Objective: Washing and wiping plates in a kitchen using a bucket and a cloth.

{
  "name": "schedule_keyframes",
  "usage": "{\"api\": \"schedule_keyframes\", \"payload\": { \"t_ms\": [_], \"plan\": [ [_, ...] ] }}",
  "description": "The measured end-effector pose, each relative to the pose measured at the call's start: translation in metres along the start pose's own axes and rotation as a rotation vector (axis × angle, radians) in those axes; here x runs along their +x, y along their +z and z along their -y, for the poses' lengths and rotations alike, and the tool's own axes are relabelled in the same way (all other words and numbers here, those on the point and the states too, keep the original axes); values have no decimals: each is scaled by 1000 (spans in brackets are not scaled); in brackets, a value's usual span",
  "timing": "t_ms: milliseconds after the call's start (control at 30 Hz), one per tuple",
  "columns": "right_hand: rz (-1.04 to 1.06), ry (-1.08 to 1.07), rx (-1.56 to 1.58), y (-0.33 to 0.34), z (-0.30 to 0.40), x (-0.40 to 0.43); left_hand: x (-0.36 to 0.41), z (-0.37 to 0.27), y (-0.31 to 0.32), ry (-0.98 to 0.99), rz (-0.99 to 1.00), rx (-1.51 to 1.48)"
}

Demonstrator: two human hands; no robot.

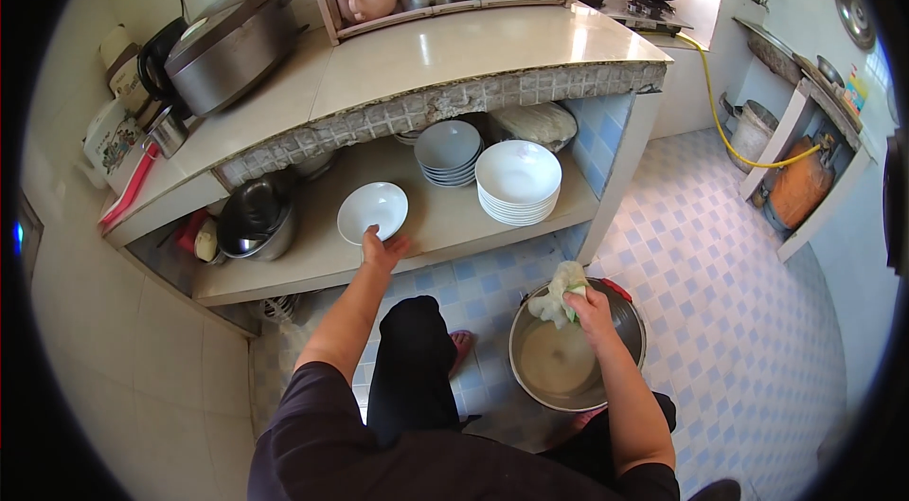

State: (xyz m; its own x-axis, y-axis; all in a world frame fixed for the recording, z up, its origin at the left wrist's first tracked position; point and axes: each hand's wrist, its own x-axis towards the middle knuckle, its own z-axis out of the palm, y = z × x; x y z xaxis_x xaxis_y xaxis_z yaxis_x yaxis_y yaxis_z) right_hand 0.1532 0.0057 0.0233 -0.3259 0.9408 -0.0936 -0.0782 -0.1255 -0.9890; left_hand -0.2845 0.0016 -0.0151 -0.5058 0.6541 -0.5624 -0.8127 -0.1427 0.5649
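My left hand point(382, 250) grips the near rim of a white bowl point(373, 210), thumb inside, just over the lower shelf's front part. In my right hand point(591, 310) is a bunched wet cloth point(561, 293), pale with some green. It hangs above a round metal pot point(516, 352) of cloudy water point(557, 362) on the floor. To the right of the held bowl, a stack of white bowls point(518, 178) stands on the shelf point(319, 245). Behind that stack sits another of greyish bowls point(447, 149).
A black-lidded pot point(256, 217) stands at the shelf's left. The tiled counter edge point(440, 103) overhangs the shelf, its facing broken. On the counter point(398, 53) are a rice cooker point(227, 46) and a rack point(327, 11). A yellow hose point(710, 96) runs to an orange gas cylinder point(802, 178).
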Motion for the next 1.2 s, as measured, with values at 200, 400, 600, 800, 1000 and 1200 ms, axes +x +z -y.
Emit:
{"api": "schedule_keyframes", "payload": {
  "t_ms": [200, 400, 600, 800, 1000, 1200],
  "plan": [
    [-8, -60, -87, 2, -12, 3, 6, -26, -33, 70, 59, 92],
    [-107, -191, -376, -9, 12, -8, -73, -18, -19, 39, 264, 459],
    [-237, -107, 183, -25, 29, 3, -148, 28, 38, -175, 538, 467],
    [-157, -65, 841, -47, 46, 9, -168, 135, 79, 441, 710, 1159],
    [-306, -187, 459, -18, 1, 17, -168, 209, 94, 599, 931, 1193],
    [-89, -240, -95, 13, -49, 27, -156, 219, 97, 48, 861, 808]
  ]
}}
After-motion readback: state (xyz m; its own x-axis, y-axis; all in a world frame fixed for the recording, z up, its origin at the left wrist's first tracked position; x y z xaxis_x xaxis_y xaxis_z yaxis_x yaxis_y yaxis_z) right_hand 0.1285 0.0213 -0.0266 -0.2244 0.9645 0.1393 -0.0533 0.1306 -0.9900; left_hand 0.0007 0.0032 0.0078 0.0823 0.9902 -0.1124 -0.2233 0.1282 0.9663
